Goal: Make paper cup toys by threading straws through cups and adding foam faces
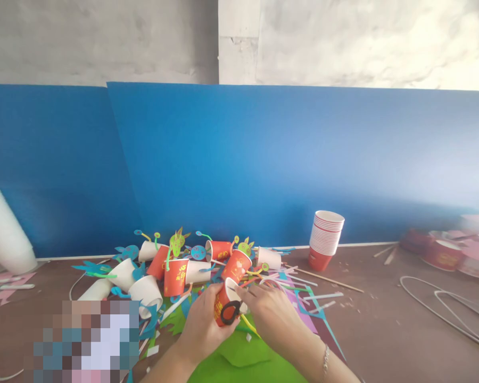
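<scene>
My left hand (203, 321) is wrapped round a red paper cup (220, 308) with yellow print, its white mouth tilted up. Against the cup's front is the black loop handle of scissors (230, 314); the blades are hidden. At the cup's rim, my right hand (264, 304) has its fingers bent together, and what they hold, if anything, is hidden. A yellow strip (249, 325) sticks out below the cup between both hands. Green paper (243, 359) lies beneath them.
Decorated red and white cups (175, 277) crowd the table (367, 319) beyond my hands. A cup stack (326, 236) stands back right, near straws and a wooden stick (331, 280). White cable (439, 303) loops at right. A blue partition (263, 159) runs behind.
</scene>
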{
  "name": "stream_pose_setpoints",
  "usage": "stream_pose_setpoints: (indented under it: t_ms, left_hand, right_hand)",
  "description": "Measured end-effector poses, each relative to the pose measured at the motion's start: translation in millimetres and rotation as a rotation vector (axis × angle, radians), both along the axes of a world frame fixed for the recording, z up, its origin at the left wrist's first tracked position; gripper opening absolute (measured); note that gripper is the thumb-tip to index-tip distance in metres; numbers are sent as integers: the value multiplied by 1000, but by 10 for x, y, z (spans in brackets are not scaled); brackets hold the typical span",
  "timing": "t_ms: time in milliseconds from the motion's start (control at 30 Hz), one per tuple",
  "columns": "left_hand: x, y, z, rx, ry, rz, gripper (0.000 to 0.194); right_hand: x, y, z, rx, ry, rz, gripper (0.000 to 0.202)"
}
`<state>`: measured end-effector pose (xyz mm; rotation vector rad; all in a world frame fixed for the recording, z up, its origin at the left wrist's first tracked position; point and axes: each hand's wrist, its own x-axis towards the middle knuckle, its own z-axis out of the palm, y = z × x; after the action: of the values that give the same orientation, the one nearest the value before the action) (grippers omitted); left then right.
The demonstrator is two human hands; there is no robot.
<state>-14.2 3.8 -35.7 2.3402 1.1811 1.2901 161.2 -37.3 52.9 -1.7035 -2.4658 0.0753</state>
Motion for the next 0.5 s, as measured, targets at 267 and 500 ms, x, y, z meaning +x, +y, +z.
stream_pose_setpoints:
  t_ms: [267, 500]
  left_hand:
    - [9, -14, 18, 41, 9, 15, 55]
    - [3, -15, 8, 34, 30, 16, 56]
  right_hand:
    - [9, 28, -46, -103, 210, -70, 38]
    - [28, 39, -31, -166, 367, -106, 38]
